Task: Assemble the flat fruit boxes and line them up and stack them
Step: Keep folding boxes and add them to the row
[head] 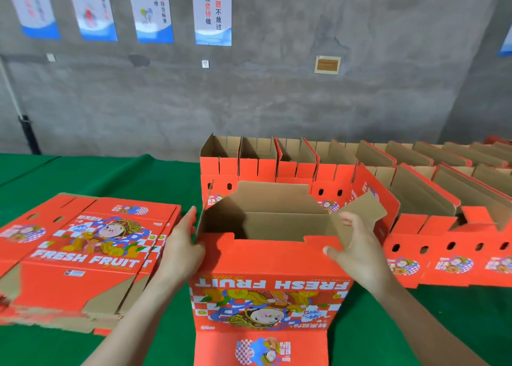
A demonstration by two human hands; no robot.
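head cam: box (266,268) stands open-top on the green table cover (110,177) right in front of the person, print upside down to the camera. left hand (180,243) lies flat against the box's left wall, fingers straight and together, likely bracing it square. right hand (357,243) is at the right end flap (363,213): fingers lie together on its brown inner face and the thumb is spread wide over the front wall's edge. reads as a push to fold the flap, not a pinch. near lid panel hangs toward the person. pile of flat boxes (83,254) sits just left of the left hand, within reach for the next one. rows of built boxes (277,166) stand just behind and to the right, the right flap close to them, so little swing room there. posters (213,10) hang on the grey wall.
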